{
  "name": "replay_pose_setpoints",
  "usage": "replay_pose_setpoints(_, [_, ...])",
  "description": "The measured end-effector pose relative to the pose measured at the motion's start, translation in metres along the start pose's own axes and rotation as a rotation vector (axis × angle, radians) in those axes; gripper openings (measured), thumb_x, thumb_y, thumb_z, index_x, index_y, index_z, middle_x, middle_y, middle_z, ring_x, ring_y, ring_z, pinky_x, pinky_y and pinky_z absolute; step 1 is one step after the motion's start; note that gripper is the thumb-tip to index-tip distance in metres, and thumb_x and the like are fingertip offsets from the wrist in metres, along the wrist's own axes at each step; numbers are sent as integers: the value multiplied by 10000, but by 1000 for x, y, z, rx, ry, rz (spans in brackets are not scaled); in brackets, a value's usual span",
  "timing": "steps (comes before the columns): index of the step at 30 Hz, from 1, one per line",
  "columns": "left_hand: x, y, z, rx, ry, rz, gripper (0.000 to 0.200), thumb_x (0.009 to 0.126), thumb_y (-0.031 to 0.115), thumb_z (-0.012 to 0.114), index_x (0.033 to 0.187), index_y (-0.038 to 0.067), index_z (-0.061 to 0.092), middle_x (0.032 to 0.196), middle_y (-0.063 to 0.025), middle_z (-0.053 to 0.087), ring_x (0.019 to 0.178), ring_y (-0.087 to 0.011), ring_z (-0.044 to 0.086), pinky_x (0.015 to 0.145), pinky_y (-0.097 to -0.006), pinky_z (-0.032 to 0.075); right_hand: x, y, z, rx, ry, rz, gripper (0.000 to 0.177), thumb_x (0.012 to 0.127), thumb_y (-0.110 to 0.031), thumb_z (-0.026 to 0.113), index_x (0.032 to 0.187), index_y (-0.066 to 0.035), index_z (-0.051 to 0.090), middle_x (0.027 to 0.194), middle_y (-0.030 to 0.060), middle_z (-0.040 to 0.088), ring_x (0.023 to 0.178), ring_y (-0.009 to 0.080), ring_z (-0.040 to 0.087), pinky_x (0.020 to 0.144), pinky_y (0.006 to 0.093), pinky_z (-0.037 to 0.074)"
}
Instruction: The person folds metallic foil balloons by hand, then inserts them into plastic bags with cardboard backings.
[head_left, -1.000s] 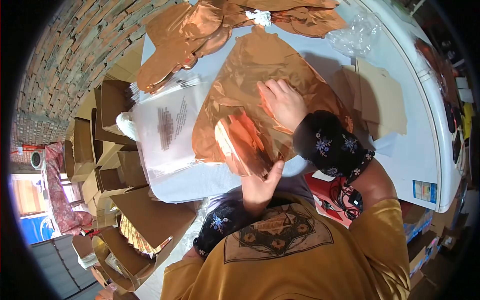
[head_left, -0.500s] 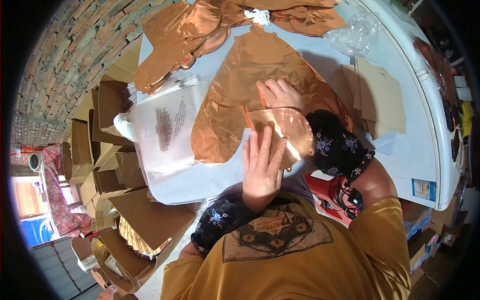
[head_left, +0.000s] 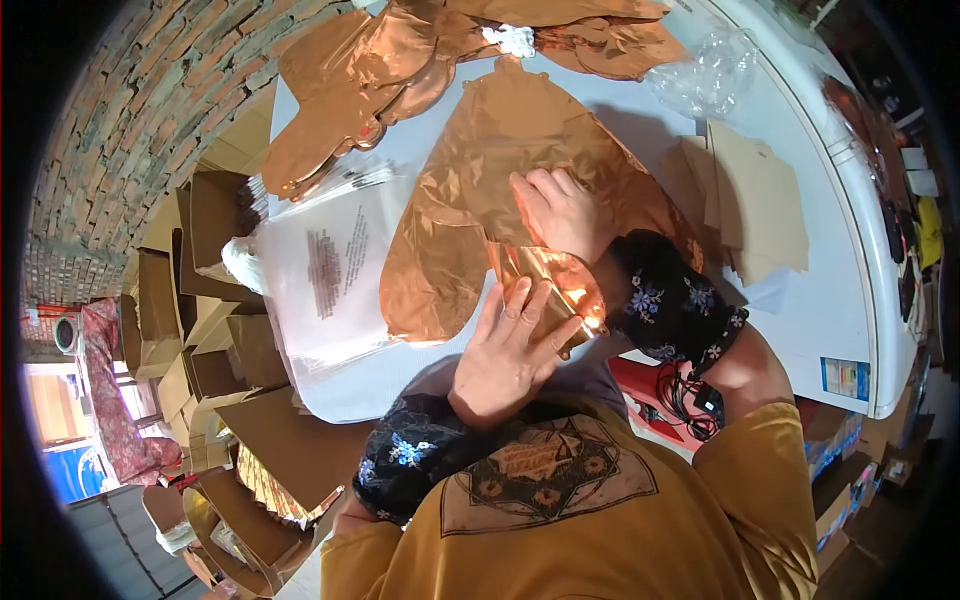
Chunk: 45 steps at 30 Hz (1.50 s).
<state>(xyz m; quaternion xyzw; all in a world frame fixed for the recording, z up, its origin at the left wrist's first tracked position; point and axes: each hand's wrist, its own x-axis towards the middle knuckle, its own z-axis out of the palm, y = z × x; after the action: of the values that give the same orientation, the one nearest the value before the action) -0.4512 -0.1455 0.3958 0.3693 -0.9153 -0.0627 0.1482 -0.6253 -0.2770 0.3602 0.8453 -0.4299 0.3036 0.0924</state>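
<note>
A large copper-coloured foil piece (head_left: 510,130) lies on the pale table, with its near part folded into a shiny, creased flap (head_left: 555,275). Across this flap lies my left hand (head_left: 508,350), palm down, its fingers spread. Farther up, my right hand (head_left: 562,212) rests on the foil with its fingers curled in; what is under them is hidden. More copper foil pieces (head_left: 370,75) lie at the top, gathered by a white tie (head_left: 512,40). Left of the large foil is a stack of clear printed bags (head_left: 325,270).
Brown cardboard sheets (head_left: 760,200) and a crumpled clear plastic bag (head_left: 705,75) lie on the right. Open cardboard boxes (head_left: 290,450) crowd the left side. Black cables (head_left: 685,400) sit on something red by the near right edge.
My left hand has moved down and left, its fingers still spread. The folded flap has drawn in and creased. The fingers of my right hand are more curled.
</note>
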Motion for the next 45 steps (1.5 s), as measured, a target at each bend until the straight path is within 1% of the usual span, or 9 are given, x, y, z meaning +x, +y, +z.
replay_pose_setpoints(5, [13,-10,-23,-178,-11,42,499,898,374,590,1360,192,545,1326,-148,532,1261,-317,476,1115,-488,284,0,2,3,5,13,-10,383,796,-122,609,1160,-4,596,1012,68,554,941,250,540,828,342,487])
replay_pose_setpoints(8, [22,-18,-7,-316,128,-46,372,898,196,598,1244,63,574,1108,-153,582,1078,-320,536,951,-442,421,-1,2,4,18,11,-15,372,801,-118,606,1155,-3,598,1009,68,555,934,251,541,828,341,486])
replay_pose_setpoints(12, [27,-23,2,-202,57,-120,317,830,84,631,1145,65,606,1132,-143,534,1035,-323,521,861,-429,450,-1,3,3,20,-2,-27,369,807,-109,602,1160,-1,595,1021,73,555,940,255,539,831,340,484])
replay_pose_setpoints(16, [29,-24,12,-117,182,-49,370,785,98,638,1154,106,620,1361,-140,473,1277,-344,447,1081,-460,350,-1,5,1,45,-27,-33,376,801,-109,605,1160,2,596,1041,81,556,954,260,538,834,344,484])
replay_pose_setpoints(19, [26,-26,22,-77,127,-48,423,799,106,633,1221,113,593,1433,-145,434,1371,-340,374,1136,-463,296,-2,6,1,67,-31,-29,388,794,-110,610,1164,7,596,1047,85,558,961,264,538,839,348,485])
replay_pose_setpoints(22, [25,-25,23,-97,130,-80,413,869,125,605,1280,126,565,1483,-139,405,1397,-304,362,1148,-455,280,-2,7,3,83,-21,-32,407,784,-103,620,1173,13,592,1048,86,560,963,267,540,843,349,487])
replay_pose_setpoints(30, [23,-27,22,-71,110,-59,552,838,129,621,1377,154,506,1489,-120,406,1401,-293,356,1151,-448,276,0,6,-1,122,-26,-15,395,775,-85,647,1161,-11,613,1026,85,570,949,269,551,818,354,498])
replay_pose_setpoints(39, [22,-26,19,-103,88,-68,593,811,125,630,1389,163,499,1497,-129,390,1419,-294,322,1160,-452,251,27,22,-21,499,-21,196,238,928,-81,538,1139,-16,625,974,157,608,900,324,615,825,380,485])
replay_pose_setpoints(45, [21,-27,23,-84,109,-58,552,806,136,638,1348,157,534,1470,-127,421,1415,-297,327,1159,-457,256,21,-16,-11,463,37,264,209,934,-77,527,1110,-15,621,987,158,610,920,335,599,804,382,484])
